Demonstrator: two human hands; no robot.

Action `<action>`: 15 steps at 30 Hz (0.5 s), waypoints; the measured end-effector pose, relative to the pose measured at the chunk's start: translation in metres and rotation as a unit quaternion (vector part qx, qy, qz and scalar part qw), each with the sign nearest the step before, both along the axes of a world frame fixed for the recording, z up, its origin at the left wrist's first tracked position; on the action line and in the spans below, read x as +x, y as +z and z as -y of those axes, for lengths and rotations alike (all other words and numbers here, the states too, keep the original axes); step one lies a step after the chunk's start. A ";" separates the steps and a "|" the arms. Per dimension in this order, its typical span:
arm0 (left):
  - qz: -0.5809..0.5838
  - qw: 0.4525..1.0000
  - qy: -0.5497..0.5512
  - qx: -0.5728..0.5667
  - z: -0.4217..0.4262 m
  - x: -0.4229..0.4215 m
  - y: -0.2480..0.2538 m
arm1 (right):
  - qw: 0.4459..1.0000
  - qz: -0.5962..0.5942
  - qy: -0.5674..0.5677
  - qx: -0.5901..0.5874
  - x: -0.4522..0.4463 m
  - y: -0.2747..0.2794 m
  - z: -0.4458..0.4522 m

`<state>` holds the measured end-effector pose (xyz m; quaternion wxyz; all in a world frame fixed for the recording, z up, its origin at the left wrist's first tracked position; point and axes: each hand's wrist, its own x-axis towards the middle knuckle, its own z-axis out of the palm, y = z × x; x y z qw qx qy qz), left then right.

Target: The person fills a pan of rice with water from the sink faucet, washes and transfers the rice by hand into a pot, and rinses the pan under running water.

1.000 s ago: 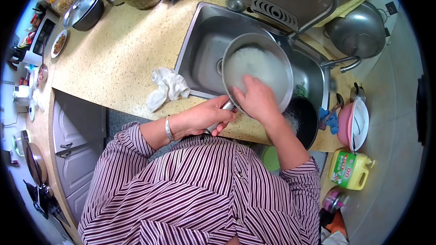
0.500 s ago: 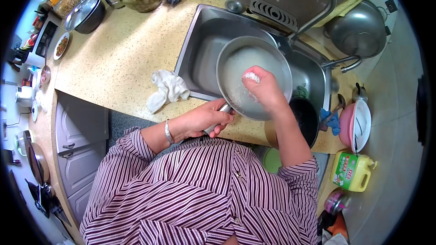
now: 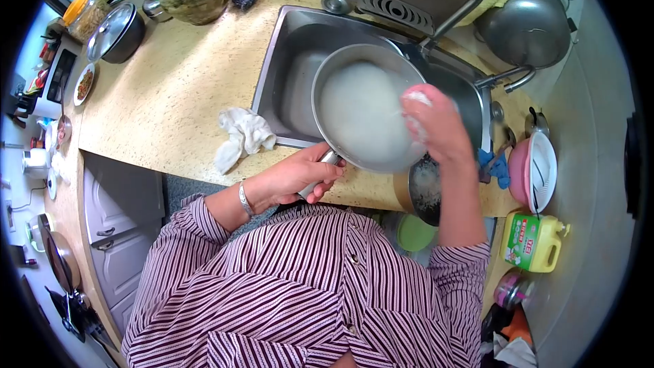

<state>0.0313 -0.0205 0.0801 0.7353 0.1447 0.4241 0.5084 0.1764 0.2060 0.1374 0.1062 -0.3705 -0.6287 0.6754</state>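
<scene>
My left hand (image 3: 306,176) is closed round the handle of a metal pan (image 3: 368,109), which is tilted over the sink's front edge and holds cloudy, whitish liquid. At the pan's right rim my right hand (image 3: 434,119) is curled round a clump of white grains (image 3: 417,98) and is slightly blurred. Below that hand, a dark pot (image 3: 425,191) with whitish grains inside stands at the counter's front edge, partly hidden by my right forearm. The double sink (image 3: 289,61) lies behind the pan.
A white cloth (image 3: 244,138) lies left of the sink. The faucet (image 3: 470,10) arches over its back. Right of it are a pink basin (image 3: 522,177), a blue cloth (image 3: 499,167) and a yellow jug (image 3: 538,244). A lidded pot (image 3: 117,35) stands far left.
My right hand has come up out of the pan and moved right to its rim, with white grains in its grip. My left hand still holds the handle. The view has shifted slightly.
</scene>
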 end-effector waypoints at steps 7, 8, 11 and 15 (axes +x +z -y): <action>0.003 1.000 -0.007 0.007 -0.005 -0.004 -0.003 | 0.963 0.129 -0.086 0.223 0.111 -0.003 0.006; 0.003 1.000 -0.009 0.009 -0.006 -0.005 -0.003 | 0.962 0.129 -0.088 0.224 0.125 -0.027 0.006; 0.007 1.000 -0.010 0.020 -0.008 -0.003 -0.001 | 0.838 0.207 0.047 0.503 0.153 -0.073 0.013; -0.003 1.000 -0.025 0.012 -0.011 -0.007 0.002 | 0.826 0.238 0.012 0.511 0.146 -0.066 0.015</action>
